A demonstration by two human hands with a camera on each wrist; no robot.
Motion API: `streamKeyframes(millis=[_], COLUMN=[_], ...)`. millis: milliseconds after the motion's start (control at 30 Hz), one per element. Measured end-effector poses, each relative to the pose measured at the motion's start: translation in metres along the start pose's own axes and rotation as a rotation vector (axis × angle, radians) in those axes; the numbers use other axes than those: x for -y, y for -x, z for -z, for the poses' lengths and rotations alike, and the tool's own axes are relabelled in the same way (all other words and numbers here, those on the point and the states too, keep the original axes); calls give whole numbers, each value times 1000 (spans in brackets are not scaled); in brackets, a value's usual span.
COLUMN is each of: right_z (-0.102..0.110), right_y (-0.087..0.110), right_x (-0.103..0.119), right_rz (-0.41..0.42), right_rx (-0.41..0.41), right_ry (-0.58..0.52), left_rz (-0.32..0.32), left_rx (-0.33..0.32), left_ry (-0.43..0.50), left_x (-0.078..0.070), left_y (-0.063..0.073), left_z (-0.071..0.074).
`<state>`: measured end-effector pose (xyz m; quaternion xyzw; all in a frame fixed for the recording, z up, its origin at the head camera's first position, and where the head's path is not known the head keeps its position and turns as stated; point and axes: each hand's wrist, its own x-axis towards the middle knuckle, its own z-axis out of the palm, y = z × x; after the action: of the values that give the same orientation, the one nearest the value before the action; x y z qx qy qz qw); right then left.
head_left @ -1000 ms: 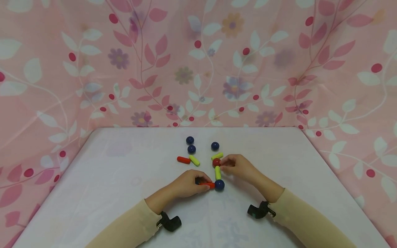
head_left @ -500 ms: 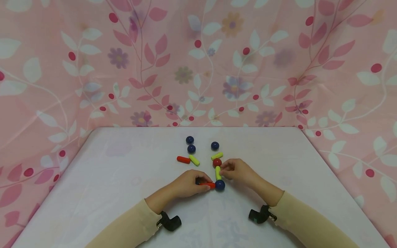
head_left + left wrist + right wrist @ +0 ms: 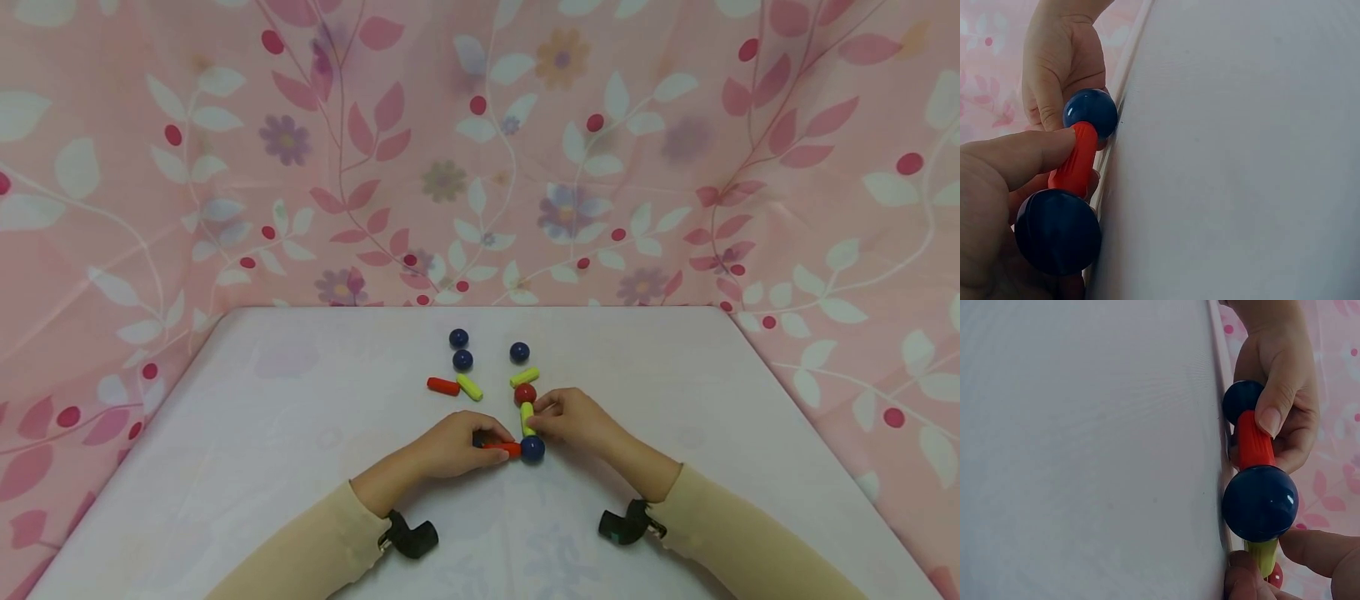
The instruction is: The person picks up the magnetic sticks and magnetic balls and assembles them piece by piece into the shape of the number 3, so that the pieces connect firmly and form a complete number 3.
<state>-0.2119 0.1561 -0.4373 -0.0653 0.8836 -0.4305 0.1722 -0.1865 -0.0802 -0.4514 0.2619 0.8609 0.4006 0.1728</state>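
A small chain of toy pieces lies on the white table (image 3: 300,433). My left hand (image 3: 457,446) pinches a red stick (image 3: 501,448) that joins a blue ball (image 3: 532,448) to a second blue ball (image 3: 1057,231), which sits mostly under the fingers. From the first blue ball a yellow-green stick (image 3: 527,417) runs away from me to a red ball (image 3: 524,393). My right hand (image 3: 561,414) pinches that yellow-green stick. In the right wrist view the blue ball (image 3: 1260,503) is in front, with the red stick (image 3: 1254,440) and the left hand (image 3: 1285,394) behind it.
Loose pieces lie just beyond the hands: three blue balls (image 3: 458,338) (image 3: 462,360) (image 3: 519,352), a red stick (image 3: 442,386) and two yellow-green sticks (image 3: 470,387) (image 3: 525,377). A pink floral curtain (image 3: 480,167) hangs behind and beside the table.
My right hand has slid toward me from the red ball down onto the yellow-green stick. The left hand and the red stick have stayed put.
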Motion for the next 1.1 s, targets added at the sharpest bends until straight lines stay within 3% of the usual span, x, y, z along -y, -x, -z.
streamKeyframes(millis=[533,767,1100], right_z=[-3,-2,-2], right_y=[3,5,7], right_x=[4,4,2], right_rz=[-42,-43,-27], right_rx=[2,20,42], right_ry=[-10,-19,-42], left_rz=[-1,21,64], left_rx=[29,-39,-125], left_ry=[45,48,57], left_x=[0,-9,-16], left_y=[-8,-21,-52], left_z=[12,26,36])
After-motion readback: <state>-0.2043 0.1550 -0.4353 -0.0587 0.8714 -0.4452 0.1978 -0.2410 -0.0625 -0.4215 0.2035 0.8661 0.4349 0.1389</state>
